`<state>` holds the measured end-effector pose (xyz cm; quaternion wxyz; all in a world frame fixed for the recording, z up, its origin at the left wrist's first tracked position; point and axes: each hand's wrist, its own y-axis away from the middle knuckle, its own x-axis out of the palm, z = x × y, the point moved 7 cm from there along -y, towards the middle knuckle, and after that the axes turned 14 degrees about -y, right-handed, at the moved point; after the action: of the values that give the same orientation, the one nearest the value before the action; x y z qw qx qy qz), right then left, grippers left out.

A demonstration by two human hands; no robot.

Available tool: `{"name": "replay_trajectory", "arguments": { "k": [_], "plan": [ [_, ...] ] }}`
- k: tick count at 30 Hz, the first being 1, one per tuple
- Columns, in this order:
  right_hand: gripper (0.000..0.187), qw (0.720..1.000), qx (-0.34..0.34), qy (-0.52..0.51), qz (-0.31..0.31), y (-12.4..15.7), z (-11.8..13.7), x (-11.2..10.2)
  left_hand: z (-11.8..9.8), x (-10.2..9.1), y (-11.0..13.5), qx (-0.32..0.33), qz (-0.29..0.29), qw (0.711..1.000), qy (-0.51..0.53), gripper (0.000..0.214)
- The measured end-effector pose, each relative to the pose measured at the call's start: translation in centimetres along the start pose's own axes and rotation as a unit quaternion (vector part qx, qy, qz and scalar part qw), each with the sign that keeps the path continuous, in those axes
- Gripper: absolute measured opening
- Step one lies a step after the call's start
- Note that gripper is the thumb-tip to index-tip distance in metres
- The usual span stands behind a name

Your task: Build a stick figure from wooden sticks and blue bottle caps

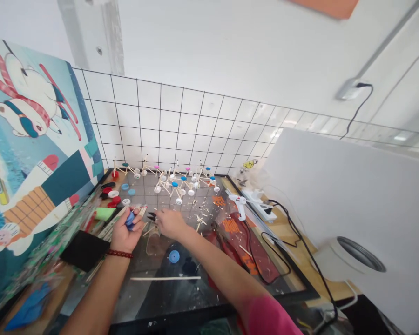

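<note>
My left hand point(127, 230), with a red bead bracelet at the wrist, is curled around a small dark-blue object point(130, 220), partly hidden by the fingers; it looks like a bottle cap. My right hand point(170, 223) reaches in from the right, its fingers bent together by a small dark pointed piece point(152, 216). Whether they grip that piece is unclear. Thin wooden sticks point(147, 230) lie between the two hands. A light-blue round cap point(174, 256) rests on the glass tabletop below them, and a long pale stick point(165, 278) lies nearer to me.
Stick figures with caps point(183, 179) stand along the back. A white glue gun point(240, 204) and power strip point(260, 207) are at right, with cables trailing. Red-handled pliers point(226, 244) lie by my right forearm. Loose caps point(114, 201) and a black pad point(85, 250) sit left.
</note>
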<state>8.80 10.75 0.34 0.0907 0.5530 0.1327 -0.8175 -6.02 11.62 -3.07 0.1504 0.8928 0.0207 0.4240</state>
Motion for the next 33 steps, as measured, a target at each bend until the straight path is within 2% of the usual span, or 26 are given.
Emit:
{"name": "replay_trajectory", "arguments": {
  "k": [2, 4, 10, 14, 20, 26, 29, 31, 33],
  "plan": [
    [0.032, 1.000, 0.018, 0.005, 0.000, -0.5, -0.6, 0.3, 0.2, 0.0, -0.2, 0.000, 0.012, 1.000, -0.001, 0.025],
    [0.029, 0.999, 0.046, 0.010, -0.006, 0.1, -2.5, -0.1, 0.5, -0.1, -0.5, -0.002, 0.017, 1.000, -0.011, 0.027],
    [0.041, 0.992, 0.121, 0.016, -0.045, 5.0, -9.8, -3.0, 2.0, -0.2, -0.9, -0.036, -0.020, 0.998, -0.041, 0.018],
    [0.044, 0.988, 0.144, 0.010, -0.050, 6.8, -11.3, -3.0, 2.0, 0.0, -0.5, -0.033, -0.026, 0.998, -0.037, 0.023],
    [0.040, 0.990, 0.131, -0.003, -0.043, 7.6, -10.8, -1.9, 2.3, 0.3, -0.4, -0.022, -0.011, 0.999, -0.046, 0.026],
    [0.031, 0.996, 0.073, -0.018, -0.054, 8.1, -9.5, -2.7, 3.1, 0.5, -0.4, -0.019, 0.010, 0.996, -0.083, 0.048],
    [0.040, 0.995, -0.024, -0.096, -0.028, 8.7, -7.0, -2.7, 3.3, 0.5, -0.3, -0.017, 0.018, 0.994, -0.104, 0.049],
    [0.054, 0.976, -0.114, -0.182, 0.023, 9.2, -4.8, -2.2, 3.5, 0.5, -0.3, -0.020, 0.025, 0.993, -0.112, 0.052],
    [0.067, 0.955, -0.175, -0.229, 0.078, 9.6, -3.1, -1.5, 3.7, 0.5, -0.4, -0.021, 0.032, 0.993, -0.114, 0.056]
  ]
}}
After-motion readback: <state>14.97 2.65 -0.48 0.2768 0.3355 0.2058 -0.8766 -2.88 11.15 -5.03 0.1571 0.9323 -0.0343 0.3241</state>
